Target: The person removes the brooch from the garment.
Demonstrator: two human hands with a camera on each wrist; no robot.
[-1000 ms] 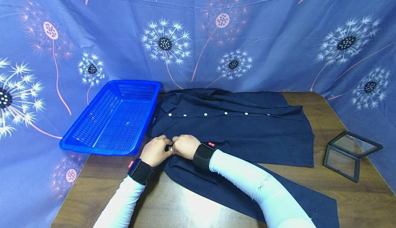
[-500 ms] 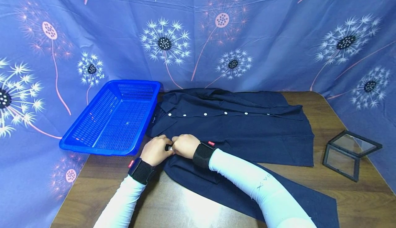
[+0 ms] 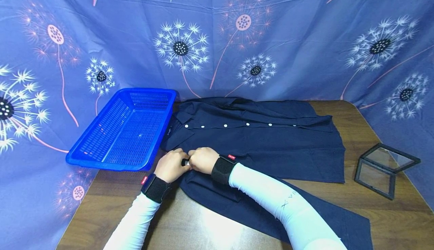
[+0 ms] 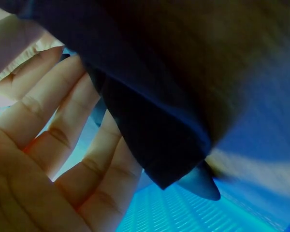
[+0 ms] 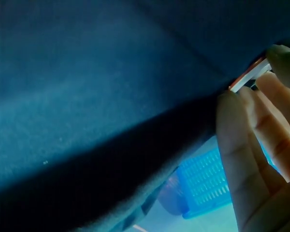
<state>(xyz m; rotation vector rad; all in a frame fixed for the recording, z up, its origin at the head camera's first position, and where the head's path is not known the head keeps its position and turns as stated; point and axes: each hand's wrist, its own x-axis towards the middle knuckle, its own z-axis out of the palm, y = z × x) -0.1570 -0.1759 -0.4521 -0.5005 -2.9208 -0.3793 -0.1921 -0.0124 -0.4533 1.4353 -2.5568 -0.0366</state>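
**Left hand (image 3: 171,165) and right hand (image 3: 204,160) meet on the dark shirt (image 3: 271,148)**

Filling the far side, and wrapping left and right, it's a blue curtain (image 3: 298,12) printed with dandelions. In front of it spreads the brown wooden counter (image 3: 108,195), and across its middle lies the shirt, collar end left, a shirt sleeve (image 3: 332,214) slanting near and right. Just left of the collar stands the blue basket (image 3: 108,165). In from the near side come the arms, both sleeved in white: the left arm (image 3: 132,223) angling up from near left, the right arm (image 3: 271,195) reaching long from near right, over that shirt sleeve. Out right, a hinged black frame (image 3: 378,165) lies open.

Now the hands! Backs up, turned inward, practically tip to tip at the shirt's near left part. On the left, fingers (image 4: 36,106) lined up against the cloth, with thumb and forefinger nipping the shirt. On the right, fingers bent, pinching a small flat pale piece (image 5: 251,77) against the thumb, right by the fabric; exactly what it is, I can't tell. Black wristbands (image 3: 223,170) circle both wrists. And tiniest, white buttons (image 3: 225,125) run in a row along the shirt.
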